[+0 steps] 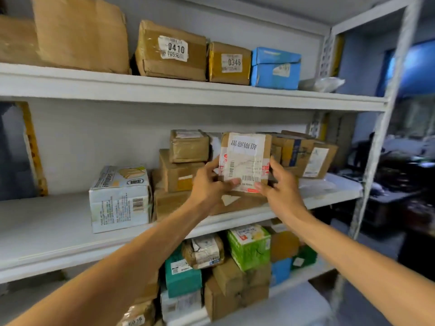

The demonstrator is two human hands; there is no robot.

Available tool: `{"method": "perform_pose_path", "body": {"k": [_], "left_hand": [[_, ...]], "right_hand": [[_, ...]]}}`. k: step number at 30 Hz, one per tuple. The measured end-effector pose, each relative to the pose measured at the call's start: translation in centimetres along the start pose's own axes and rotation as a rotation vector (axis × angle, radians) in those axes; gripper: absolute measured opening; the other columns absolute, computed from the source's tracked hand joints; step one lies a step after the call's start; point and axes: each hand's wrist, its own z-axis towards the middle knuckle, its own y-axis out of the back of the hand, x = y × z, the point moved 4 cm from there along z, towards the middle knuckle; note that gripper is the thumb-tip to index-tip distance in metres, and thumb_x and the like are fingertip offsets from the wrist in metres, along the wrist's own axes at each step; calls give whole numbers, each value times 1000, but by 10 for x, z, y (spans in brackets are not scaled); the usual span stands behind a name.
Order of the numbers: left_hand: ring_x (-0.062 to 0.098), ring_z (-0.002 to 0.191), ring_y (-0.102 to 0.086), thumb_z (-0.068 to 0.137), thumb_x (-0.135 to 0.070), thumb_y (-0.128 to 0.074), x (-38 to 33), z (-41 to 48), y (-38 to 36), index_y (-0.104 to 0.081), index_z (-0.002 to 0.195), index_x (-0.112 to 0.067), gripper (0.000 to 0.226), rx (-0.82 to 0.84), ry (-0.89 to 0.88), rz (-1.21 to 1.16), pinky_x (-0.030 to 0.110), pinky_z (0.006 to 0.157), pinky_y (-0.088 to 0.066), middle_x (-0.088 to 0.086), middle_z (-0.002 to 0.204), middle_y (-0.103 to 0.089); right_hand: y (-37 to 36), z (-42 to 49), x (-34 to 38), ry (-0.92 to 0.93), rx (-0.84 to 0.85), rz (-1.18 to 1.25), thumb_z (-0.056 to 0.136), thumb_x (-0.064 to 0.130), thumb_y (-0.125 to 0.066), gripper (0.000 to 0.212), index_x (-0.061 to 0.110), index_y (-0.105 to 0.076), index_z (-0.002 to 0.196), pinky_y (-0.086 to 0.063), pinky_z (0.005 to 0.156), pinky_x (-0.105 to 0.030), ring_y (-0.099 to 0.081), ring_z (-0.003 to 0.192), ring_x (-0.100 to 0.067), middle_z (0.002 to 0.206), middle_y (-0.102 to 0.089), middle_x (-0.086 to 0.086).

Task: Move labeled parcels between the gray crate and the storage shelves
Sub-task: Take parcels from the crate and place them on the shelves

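On the middle shelf (58, 220): the small parcel (244, 161) stands up tall, just to 3 o'clock of the middle of the view.
Left hand (209, 182): it holds the parcel at its 8 o'clock corner, thumb on the front.
Right hand (280, 184): it holds the parcel at its 4 o'clock corner, thumb on the front too.
Neighbors: a pile of brown boxes (186, 161) is at the parcel's 9 o'clock and leaning boxes (303, 156) are at its 3 o'clock, both very close.
Below: a flat box (169, 203) lies at 6 o'clock. I cannot tell if the parcel rests on it.
What could go wrong: the gap is tight, so a bump could knock the pile over. Only the bottom corners are held, so the top could tip.
Parcel's look: brown card with a big, wrinkly white label. The writing is upside down, with a barcode low down and red marks at the sides.
Gray crate: not in sight.
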Motion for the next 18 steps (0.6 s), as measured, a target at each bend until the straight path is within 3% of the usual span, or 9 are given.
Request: {"method": "perform_pose_path", "body": {"k": [2, 7, 11, 15, 18], "left_hand": [[21, 94, -69, 75, 8, -74, 11, 6, -48, -61, 118, -7, 47, 97, 20, -19, 32, 73, -60, 6, 105, -71], [24, 103, -68, 75, 3, -77, 41, -5, -193, -60, 125, -9, 54, 319, 43, -79, 46, 86, -57, 7, 115, -70], [20, 109, -64, 78, 4, -74, 50, -30, -311, -58, 128, -12, 55, 513, 53, -176, 32, 86, -57, 3, 120, -67], [15, 106, -65, 79, 6, -72, 54, -71, -432, -56, 132, -16, 59, 754, 97, -235, 31, 86, -57, -1, 117, -67], [10, 103, -65, 79, 5, -73, 51, -112, -518, -59, 128, -17, 56, 908, 114, -288, 19, 83, -55, -3, 116, -68]], "right_hand": [[46, -13, -15, -50, -86, -52, 87, -7, -62, 66, 20, -43, 144, -49, 102, -37, -53, 123, -8, 134, -58, 5], [176, -61, -39, -163, -252, -203, 87, -16, -54, 82, 28, -29, 151, -45, 106, -40, -48, 127, -9, 141, -51, 10], [274, -113, -49, -219, -362, -321, 85, -19, -51, 86, 29, -26, 152, -50, 99, -32, -50, 126, -10, 138, -53, 9], [370, -176, -57, -298, -532, -452, 86, -18, -51, 78, 25, -33, 149, -52, 89, -16, -58, 116, -7, 133, -59, 2], [441, -231, -61, -385, -676, -482, 85, -23, -47, 75, 19, -38, 147, -55, 83, -19, -65, 101, -2, 128, -62, -4]]}}
